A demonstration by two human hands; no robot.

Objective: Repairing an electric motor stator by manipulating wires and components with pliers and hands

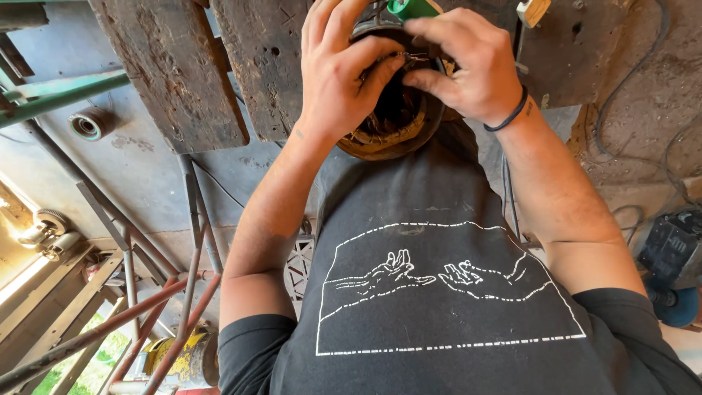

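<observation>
Both of my hands work at a round, dark ring-shaped part (393, 139) with coppery windings inside, held against a worn wooden bench top in front of my black printed shirt (439, 292). My left hand (342, 69) curls over the ring's left rim, thumb pressed inward. My right hand (468, 66), with a dark band on its wrist, pinches a thin wire strand (414, 57) at the ring's upper edge. A green tool handle (412, 8) pokes out just above the fingers; its tip is hidden.
Rough wooden planks (172, 73) lie at the upper left. A small roller (88, 124) and an angle grinder (45, 230) sit on the left, beside rusty metal bars (146, 307). A dark power tool (673, 252) and cables (629, 80) lie on the right.
</observation>
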